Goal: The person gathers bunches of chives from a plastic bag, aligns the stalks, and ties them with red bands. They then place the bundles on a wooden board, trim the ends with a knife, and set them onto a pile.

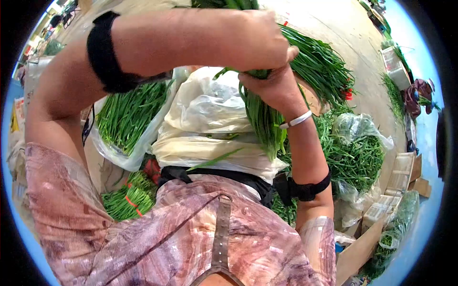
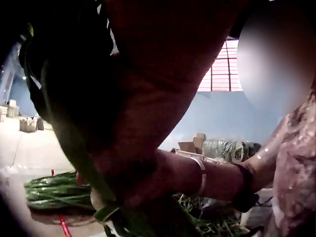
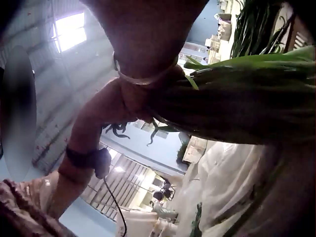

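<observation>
A bunch of long, flat-leaved garlic chives [image 1: 265, 124] is held up in front of the chest, its lower end hanging over a white plastic sheet [image 1: 205, 105] on the lap. My right hand [image 1: 274, 90], with a white bracelet at the wrist, grips the bunch around its middle. Just above it, my left hand [image 1: 265, 40] is curled against the same bunch, forearm crossing from the left; its fingertips are mostly hidden. In the right wrist view the chives [image 3: 237, 98] stretch sideways from the two hands, which meet closely.
Another bunch with red bands [image 1: 315, 62] lies beyond my hands. Long greens fill a plastic-lined container [image 1: 136, 114] on the left, above an orange-banded bundle [image 1: 129, 198]. Loose greens [image 1: 353, 162] are heaped at right under clear plastic [image 1: 358, 127]. Crates [image 1: 400, 171] stand farther right.
</observation>
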Demonstrator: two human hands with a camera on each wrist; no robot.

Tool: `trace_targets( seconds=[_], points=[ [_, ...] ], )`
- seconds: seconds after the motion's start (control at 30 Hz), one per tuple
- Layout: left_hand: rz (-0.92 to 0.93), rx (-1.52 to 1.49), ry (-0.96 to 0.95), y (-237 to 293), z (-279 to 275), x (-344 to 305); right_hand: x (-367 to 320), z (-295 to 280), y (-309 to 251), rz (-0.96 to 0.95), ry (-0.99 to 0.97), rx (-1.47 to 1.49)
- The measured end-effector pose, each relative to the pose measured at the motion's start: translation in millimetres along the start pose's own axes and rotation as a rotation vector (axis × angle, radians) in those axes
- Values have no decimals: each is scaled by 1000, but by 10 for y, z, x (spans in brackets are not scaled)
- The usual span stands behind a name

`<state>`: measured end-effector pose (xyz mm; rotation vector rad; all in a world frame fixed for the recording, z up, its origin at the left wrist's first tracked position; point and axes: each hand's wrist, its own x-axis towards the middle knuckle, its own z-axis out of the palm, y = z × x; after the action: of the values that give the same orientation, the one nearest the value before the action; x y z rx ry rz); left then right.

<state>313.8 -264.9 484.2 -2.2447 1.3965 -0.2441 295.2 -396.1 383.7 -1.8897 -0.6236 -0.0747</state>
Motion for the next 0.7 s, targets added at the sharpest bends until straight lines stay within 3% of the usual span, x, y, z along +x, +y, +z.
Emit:
trace_targets(
  seconds=[0.03,0.07,0.13,0.2,0.27,0.3,0.33,0.4,0.43,0.47,0.53,0.6,0.63,0.67,0.7],
  points=[
    [138,172,-456,-6,-496,160,-12,-84,-58,17,55,50],
    [132,160,-464,-110,-609,268,19,-193,58,-69,44,100],
    [114,130,-422,-74,-670,288,14,-449,262,-122,86,-311],
    [91,95,-330,-113,-695,389,-76,-789,158,-121,41,-269],
    [31,31,-126,-169,-687,402,-209,-1026,-68,139,85,627],
    [-17,-38,92,-233,-634,318,-217,-1388,738,200,389,608],
    [-28,-99,282,-370,-597,271,-352,-1384,-97,-3,107,635],
    [1,-371,772,-642,-447,142,-576,-1743,259,73,399,738],
    [40,-582,906,-730,-355,111,-715,-1858,349,58,441,703],
    [67,-850,944,-747,-244,131,-848,-1939,416,1,465,849],
    [-68,-1640,540,-600,69,263,-1041,-2001,489,-78,507,977],
    [132,-1931,332,-309,572,555,-1118,-1884,535,-156,496,1224],
    [150,-2158,226,-138,1131,751,-1132,-1814,542,-147,431,1279],
    [194,-2264,159,132,1336,904,-1099,-1736,576,-147,428,1285],
    [170,-2098,-8,373,1211,983,-1051,-1648,620,-176,428,1341]
  ],
)
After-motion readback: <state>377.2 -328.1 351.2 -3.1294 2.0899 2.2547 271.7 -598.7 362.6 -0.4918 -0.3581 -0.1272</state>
